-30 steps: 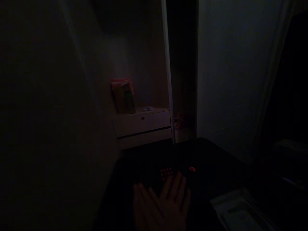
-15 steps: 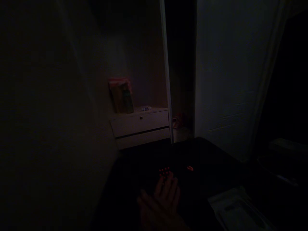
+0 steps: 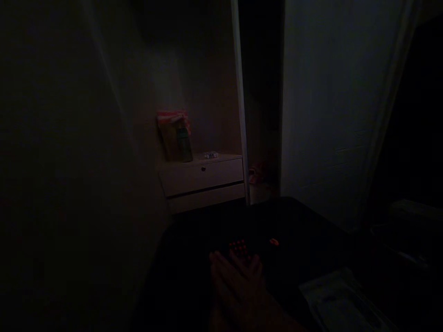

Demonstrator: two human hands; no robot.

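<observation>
The scene is very dark. My right hand (image 3: 235, 281) reaches in from the lower right, its fingers stretched up and to the left. It lies across my left hand (image 3: 216, 316), which is mostly hidden under it; the hands appear to touch, with flat fingers, though the border between them is hard to make out. Just beyond the fingertips is a small grid of glowing red dots (image 3: 238, 246) on a black surface (image 3: 207, 230). What bears the dots is too dark to tell. A small orange-red glowing shape (image 3: 274, 241) lies to their right. I see nothing held in either hand.
A pale flat packet or sheet (image 3: 337, 295) lies at the lower right. Beyond the black surface stands a drawer unit (image 3: 204, 177), with a bottle (image 3: 184, 145) and a red-topped bag (image 3: 169, 133) on it. A pale door panel (image 3: 321, 101) rises at the right.
My right hand has slid forward over my left hand, covering more of it. More of the red dots now show. The orange-red shape stays in place.
</observation>
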